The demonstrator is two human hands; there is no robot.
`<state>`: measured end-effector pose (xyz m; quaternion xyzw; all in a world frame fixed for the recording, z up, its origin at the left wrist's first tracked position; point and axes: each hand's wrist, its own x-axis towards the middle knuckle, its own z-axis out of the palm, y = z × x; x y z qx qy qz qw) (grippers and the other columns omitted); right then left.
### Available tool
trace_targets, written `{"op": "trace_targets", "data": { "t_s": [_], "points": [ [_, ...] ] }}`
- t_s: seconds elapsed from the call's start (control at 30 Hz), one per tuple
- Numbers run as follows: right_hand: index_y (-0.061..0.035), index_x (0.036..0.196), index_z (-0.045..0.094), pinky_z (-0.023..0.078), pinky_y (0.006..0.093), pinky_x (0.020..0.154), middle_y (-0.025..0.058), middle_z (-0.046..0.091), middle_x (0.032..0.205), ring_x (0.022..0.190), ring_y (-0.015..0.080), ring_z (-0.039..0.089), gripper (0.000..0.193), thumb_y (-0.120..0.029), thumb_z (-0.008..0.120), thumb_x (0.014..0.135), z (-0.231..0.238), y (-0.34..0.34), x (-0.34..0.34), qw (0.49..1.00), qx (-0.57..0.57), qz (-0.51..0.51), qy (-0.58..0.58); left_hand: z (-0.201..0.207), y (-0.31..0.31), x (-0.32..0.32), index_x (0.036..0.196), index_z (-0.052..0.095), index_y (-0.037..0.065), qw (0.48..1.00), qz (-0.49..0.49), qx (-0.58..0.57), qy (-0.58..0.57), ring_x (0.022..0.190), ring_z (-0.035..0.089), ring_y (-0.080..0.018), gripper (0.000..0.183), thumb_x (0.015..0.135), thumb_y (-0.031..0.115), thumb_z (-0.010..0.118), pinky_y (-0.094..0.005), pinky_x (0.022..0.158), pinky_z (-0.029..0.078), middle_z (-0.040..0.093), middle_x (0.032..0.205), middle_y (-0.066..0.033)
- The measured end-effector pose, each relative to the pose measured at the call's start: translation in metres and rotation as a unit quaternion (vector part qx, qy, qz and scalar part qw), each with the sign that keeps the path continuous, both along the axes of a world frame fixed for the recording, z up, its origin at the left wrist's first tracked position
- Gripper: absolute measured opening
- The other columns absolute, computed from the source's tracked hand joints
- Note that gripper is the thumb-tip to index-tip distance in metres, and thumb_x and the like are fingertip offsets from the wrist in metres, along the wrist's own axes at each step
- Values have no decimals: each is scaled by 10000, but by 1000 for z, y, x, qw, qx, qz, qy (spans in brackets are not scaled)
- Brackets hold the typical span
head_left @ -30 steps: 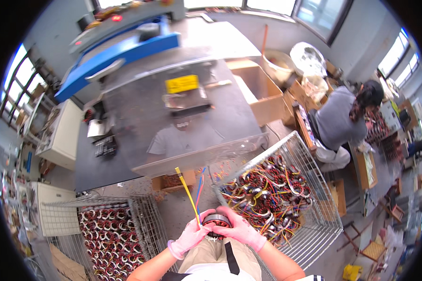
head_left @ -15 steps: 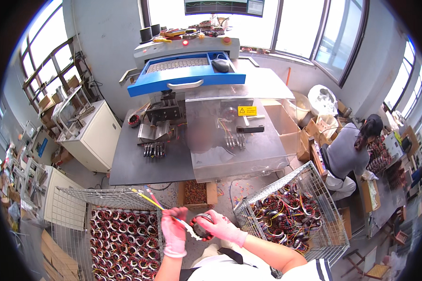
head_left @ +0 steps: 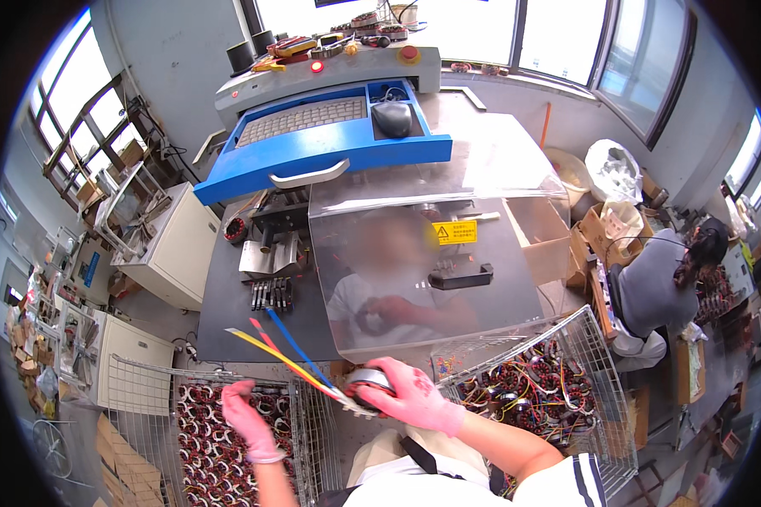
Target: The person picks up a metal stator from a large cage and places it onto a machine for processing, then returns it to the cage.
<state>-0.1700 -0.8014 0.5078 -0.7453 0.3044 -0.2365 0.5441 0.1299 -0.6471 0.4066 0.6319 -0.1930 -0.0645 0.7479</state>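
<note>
My right hand (head_left: 414, 397), in a pink glove, grips a motor stator (head_left: 370, 382), a ring-shaped core with a silver outer rim. From the stator a bundle of lead wires (head_left: 300, 365) in yellow, red and blue fans out up and to the left, the ends loose. My left hand (head_left: 247, 418), also gloved in pink, hangs apart from the wires with its fingers loosely bent and nothing seen in them. Beneath it a wire basket (head_left: 144, 372) holds rows of stators (head_left: 228, 448).
Ahead stands a bench machine with a clear cover (head_left: 431, 313), a black four-slot-like clamp block (head_left: 271, 294) and a blue keyboard drawer (head_left: 313, 160). At right, a second wire basket (head_left: 600, 372) holds jumbled stators. Beyond it a co-worker (head_left: 655, 279) sits bent over a bench.
My left hand has let go of the wires and moved left. The wires now spread apart. The stator stays in my right hand, and the view has shifted closer to the machine.
</note>
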Motion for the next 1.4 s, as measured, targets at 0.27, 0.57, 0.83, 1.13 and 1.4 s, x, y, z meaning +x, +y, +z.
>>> {"op": "trace_targets", "data": {
  "t_s": [0.27, 0.57, 0.83, 1.13, 1.4],
  "points": [
    [14, 1242, 478, 531, 363, 758, 179, 626, 1002, 887, 220, 657, 463, -191, 662, 870, 66, -43, 130, 970, -33, -74, -228, 144, -140, -60, 882, 538, -2, 964, 87, -171, -185, 1009, 528, -177, 411, 1011, 343, 354, -328, 895, 393, 565, 1096, -103],
    [8, 1194, 520, 483, 345, 846, 161, 627, 1025, 936, 230, 610, 441, -299, 627, 896, 3, -49, 194, 996, -53, -63, 21, 50, -44, 76, 1042, 662, 62, 816, -344, 318, -339, 757, 618, -193, 286, 774, 135, 728, -318, 672, 515, 638, 895, -97],
    [-14, 1189, 535, 481, 377, 852, 178, 593, 1080, 1012, 343, 596, 443, -330, 612, 889, -10, -58, 264, 988, -82, -50, 124, 73, -126, 195, 1197, 569, 60, 944, -254, 76, 196, 552, 464, -23, 319, 944, 252, 593, -159, 445, 357, 547, 796, 27],
    [7, 1150, 561, 485, 324, 805, 138, 639, 981, 883, 215, 613, 363, -272, 574, 918, -10, -74, 295, 993, -9, -25, 113, 12, -184, 250, 957, 607, 39, 878, -322, -109, 337, 454, 341, -3, 250, 917, 283, 650, -165, 368, 223, 485, 663, 58],
    [18, 1121, 585, 490, 330, 770, 166, 659, 909, 840, 227, 633, 363, -281, 569, 916, -13, -81, 286, 979, 98, -95, 153, -23, -178, 325, 847, 565, 108, 901, -135, -191, 365, 438, 318, -19, 210, 955, 288, 561, -176, 337, 231, 437, 663, 56]
  ]
}}
